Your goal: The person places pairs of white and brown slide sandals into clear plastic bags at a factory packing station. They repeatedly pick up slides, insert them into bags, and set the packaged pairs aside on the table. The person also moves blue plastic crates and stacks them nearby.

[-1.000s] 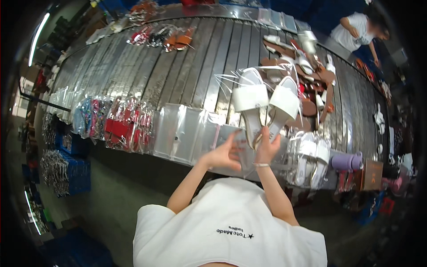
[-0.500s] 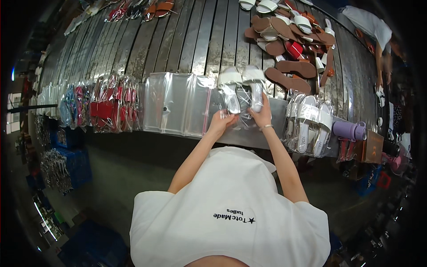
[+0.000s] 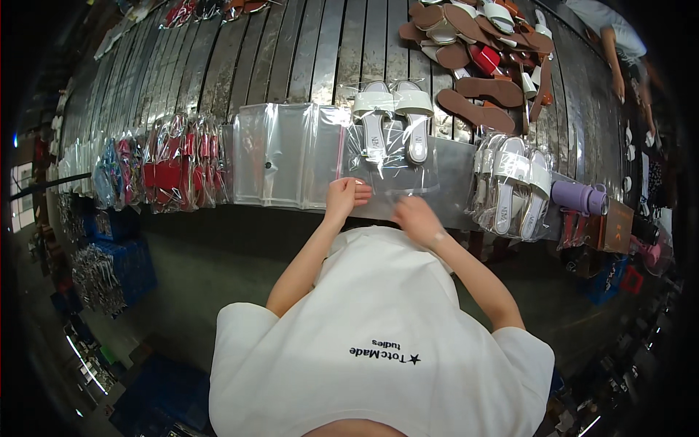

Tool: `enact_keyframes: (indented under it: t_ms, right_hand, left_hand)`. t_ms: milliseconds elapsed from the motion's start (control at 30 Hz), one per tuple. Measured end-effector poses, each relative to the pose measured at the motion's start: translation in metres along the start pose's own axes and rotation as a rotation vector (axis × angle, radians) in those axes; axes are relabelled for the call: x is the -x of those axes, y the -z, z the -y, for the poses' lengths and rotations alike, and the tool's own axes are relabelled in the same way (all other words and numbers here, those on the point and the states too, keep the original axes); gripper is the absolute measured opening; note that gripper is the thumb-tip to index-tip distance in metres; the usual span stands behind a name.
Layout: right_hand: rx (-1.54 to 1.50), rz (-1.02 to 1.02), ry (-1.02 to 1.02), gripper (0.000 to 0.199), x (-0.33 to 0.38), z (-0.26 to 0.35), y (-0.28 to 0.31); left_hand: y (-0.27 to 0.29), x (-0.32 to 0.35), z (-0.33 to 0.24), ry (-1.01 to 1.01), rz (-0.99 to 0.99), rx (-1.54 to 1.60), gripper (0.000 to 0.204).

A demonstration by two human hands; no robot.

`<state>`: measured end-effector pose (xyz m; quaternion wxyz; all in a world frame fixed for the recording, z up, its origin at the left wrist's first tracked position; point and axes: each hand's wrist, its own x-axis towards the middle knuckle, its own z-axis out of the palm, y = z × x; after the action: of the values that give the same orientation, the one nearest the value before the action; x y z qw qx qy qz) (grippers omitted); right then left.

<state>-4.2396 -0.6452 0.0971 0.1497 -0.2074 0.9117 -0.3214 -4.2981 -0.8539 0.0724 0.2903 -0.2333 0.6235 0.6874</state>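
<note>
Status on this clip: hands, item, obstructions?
Left hand and right hand pinching mouth of clear plastic bag. White sandal pair inside. Nothing blocking.

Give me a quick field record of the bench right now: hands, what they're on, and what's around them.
left hand: pinching the near edge of the clear plastic bag
right hand: on the same bag edge, fingers curled
bag contents: pair of white sandals, side by side
left of bag: stack of empty clear bags, then bagged red sandals
right of bag: bagged white sandals, purple bottle
far side: loose brown sandals
surface: slatted metal table
</note>
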Motion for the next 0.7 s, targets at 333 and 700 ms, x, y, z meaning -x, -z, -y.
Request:
enact_keyframes:
  t_ms: [333, 700]
  right_hand:
    - [-0.306, -0.046, -0.686, 0.036, 0.116, -0.078, 0.0]
    - [-0.99, -0.503, -0.815, 0.025, -0.02, -0.109, -0.021]
  left_hand:
    - [0.04, 0.009, -0.02, -0.986, -0.029, -1.014, 0.038]
    - [0.025, -0.064, -0.02, 0.029, 0.084, -0.216, 0.022]
